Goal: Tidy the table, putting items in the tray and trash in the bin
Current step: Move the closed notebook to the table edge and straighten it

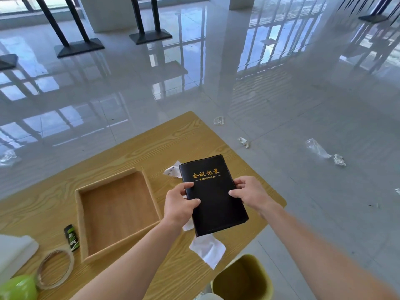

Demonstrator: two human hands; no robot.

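Note:
A black notebook (214,204) with gold lettering is held above the right part of the wooden table (151,148). My left hand (178,204) grips its left edge and my right hand (251,192) grips its right edge. An empty wooden tray (81,204) lies to the left of the notebook. White crumpled papers lie on the table: one (173,171) beyond the notebook, one (207,250) near the front edge, and a scrap (187,226) partly hidden under my left hand. A yellow-green bin (242,278) stands on the floor by the table's front right.
Left of the tray lie a black-and-green lighter (71,237), a clear tape roll (55,269), a green round object (18,289) and a white object (15,252). Crumpled wrappers (244,141) and plastic (318,149) litter the glossy floor. Black table stands (80,47) are far back.

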